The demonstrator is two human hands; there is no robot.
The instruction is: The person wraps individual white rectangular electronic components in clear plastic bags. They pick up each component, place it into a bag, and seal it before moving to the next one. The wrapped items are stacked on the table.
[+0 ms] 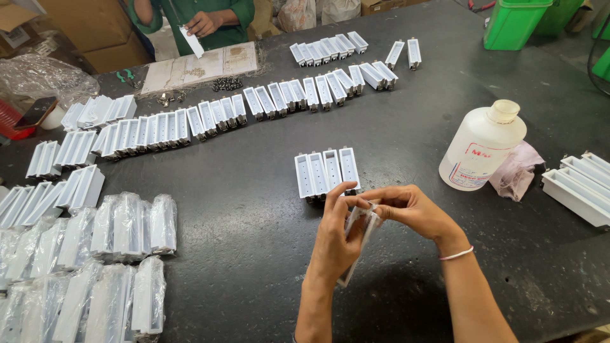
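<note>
Both my hands meet over the dark table (254,209), near its front edge. My left hand (333,238) grips a white plastic housing wrapped in a clear plastic bag (358,244), held upright and tilted. My right hand (410,208) pinches the top of the same bag with thumb and fingers. Just beyond my fingers lie several unwrapped white housings (326,171) side by side, open side up.
Long rows of white housings (210,117) run across the table. Bagged housings (101,267) are piled at the left. A white plastic bottle (481,147) and a pink rag (518,170) stand to the right, with more housings (581,184) at the right edge. Another person (203,22) in green works at the far side.
</note>
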